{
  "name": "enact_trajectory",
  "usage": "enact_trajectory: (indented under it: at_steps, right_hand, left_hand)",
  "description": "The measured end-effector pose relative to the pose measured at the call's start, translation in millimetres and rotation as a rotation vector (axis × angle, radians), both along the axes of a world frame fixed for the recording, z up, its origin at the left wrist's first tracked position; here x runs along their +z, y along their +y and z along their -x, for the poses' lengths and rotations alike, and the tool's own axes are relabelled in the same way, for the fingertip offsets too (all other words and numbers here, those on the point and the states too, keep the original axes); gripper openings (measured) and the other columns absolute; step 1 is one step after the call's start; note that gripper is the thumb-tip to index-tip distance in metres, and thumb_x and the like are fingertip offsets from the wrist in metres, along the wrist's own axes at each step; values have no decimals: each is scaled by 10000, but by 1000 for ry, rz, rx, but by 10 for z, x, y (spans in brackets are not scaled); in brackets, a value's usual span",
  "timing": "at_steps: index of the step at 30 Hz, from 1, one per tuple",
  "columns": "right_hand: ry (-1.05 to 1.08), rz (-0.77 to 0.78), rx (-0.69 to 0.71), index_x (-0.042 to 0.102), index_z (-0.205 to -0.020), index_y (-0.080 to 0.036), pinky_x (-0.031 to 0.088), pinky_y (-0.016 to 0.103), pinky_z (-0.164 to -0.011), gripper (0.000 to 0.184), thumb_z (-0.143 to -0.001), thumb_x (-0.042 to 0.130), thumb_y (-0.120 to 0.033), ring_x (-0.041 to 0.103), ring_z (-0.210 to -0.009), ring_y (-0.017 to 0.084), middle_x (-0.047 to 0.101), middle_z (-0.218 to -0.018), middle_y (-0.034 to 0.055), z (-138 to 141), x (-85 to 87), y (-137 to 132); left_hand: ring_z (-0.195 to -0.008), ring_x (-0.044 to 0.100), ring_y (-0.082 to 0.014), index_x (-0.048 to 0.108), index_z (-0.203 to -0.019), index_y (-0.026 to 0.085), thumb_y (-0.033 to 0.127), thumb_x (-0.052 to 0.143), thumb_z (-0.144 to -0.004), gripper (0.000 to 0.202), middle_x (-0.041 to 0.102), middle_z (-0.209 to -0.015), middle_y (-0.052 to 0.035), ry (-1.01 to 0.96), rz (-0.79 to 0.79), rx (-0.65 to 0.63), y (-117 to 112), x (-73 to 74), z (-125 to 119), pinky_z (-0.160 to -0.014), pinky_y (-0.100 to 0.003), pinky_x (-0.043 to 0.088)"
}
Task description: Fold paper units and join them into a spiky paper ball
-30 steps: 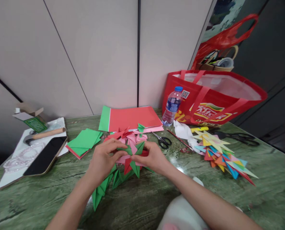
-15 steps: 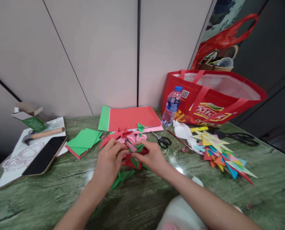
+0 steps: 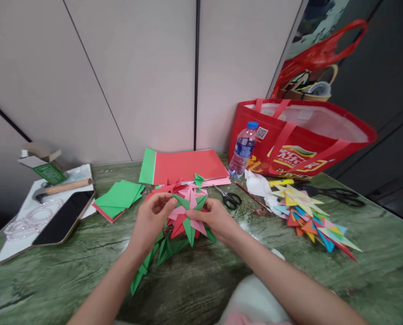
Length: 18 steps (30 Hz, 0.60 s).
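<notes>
Both my hands hold a spiky folded-paper piece [image 3: 187, 215] of red, pink and green points, lifted a little above the green marble table [image 3: 69, 271]. My left hand [image 3: 151, 222] pinches its left side with closed fingers. My right hand [image 3: 215, 219] grips its right side. Loose green folded points [image 3: 154, 259] lie under and in front of my left hand. More pink and red folded units [image 3: 181, 189] sit just behind the piece.
Red and green paper sheets [image 3: 184, 164] and green squares [image 3: 118, 198] lie behind. Small scissors [image 3: 230, 197], a water bottle [image 3: 243, 149], a red bag [image 3: 299, 135], multicoloured folded points [image 3: 309, 214], large scissors [image 3: 340, 194] are right. A phone [image 3: 64, 216] and hammer [image 3: 61, 187] lie left.
The paper piece was pressed low between my hands half a second ago; now it is raised and turned, showing its star of points. The green points under my left hand show again.
</notes>
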State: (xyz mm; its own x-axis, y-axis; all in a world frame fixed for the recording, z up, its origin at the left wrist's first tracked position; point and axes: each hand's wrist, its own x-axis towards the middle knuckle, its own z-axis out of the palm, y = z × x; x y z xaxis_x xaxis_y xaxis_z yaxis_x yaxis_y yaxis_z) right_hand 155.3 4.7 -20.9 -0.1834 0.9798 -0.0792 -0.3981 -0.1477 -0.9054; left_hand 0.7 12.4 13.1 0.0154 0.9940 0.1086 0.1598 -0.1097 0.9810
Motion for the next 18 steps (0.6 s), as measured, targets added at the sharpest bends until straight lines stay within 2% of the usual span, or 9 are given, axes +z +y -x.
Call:
enact_trajectory:
  at_steps: [3,6,9,11,13,16,18]
  right_hand:
    - [-39,-20,-15,662,-756,-158,486,282,-647,296,-515,794,-268,589,-607,124,681,-741,2,8,-11,2]
    - [-101,-41,9,656,-774,-160,473,273,-641,295,-538,779,-288,575,-610,119,676,-748,-3,31,-4,-24]
    - [-241,-102,6,637,-762,-148,455,268,-620,241,-598,734,-295,554,-609,124,653,-714,1,73,8,-55]
    - [-353,-175,-35,611,-741,-148,440,257,-596,203,-629,704,-289,536,-611,128,626,-693,-1,103,13,-70]
    - [-397,-251,-102,588,-808,-157,427,246,-587,205,-684,654,-305,529,-638,131,607,-729,2,125,14,-79]
    - [-427,-332,-211,543,-945,-177,402,230,-577,222,-794,533,-339,503,-633,119,565,-750,-6,137,11,-94]
    - [-483,-357,-276,526,-936,-184,375,223,-552,202,-829,487,-351,459,-581,108,513,-683,-26,137,4,-109]
  left_hand:
    - [-661,524,-118,577,-764,166,407,623,-708,252,572,-724,14,-26,33,1,-36,-73,-71,-569,-204,413]
    - [-632,492,-111,544,-708,164,383,582,-754,226,529,-669,27,27,-61,-4,-74,-134,-126,-571,-201,399]
    - [-630,477,-113,533,-669,160,347,568,-770,215,513,-640,28,104,-149,50,-82,-159,-137,-586,-202,390]
    - [-618,469,-114,529,-653,159,338,573,-766,216,510,-629,28,125,-171,98,-71,-163,-124,-583,-205,381]
    - [-593,447,-108,505,-637,162,347,583,-758,234,491,-614,34,118,-171,131,-62,-163,-107,-568,-206,366]
    - [-538,373,-96,448,-596,172,390,548,-782,303,406,-563,50,138,-162,171,-79,-148,-100,-515,-203,313]
    - [-523,335,-97,412,-576,178,411,482,-821,345,352,-546,52,180,-163,185,-110,-125,-110,-489,-208,279]
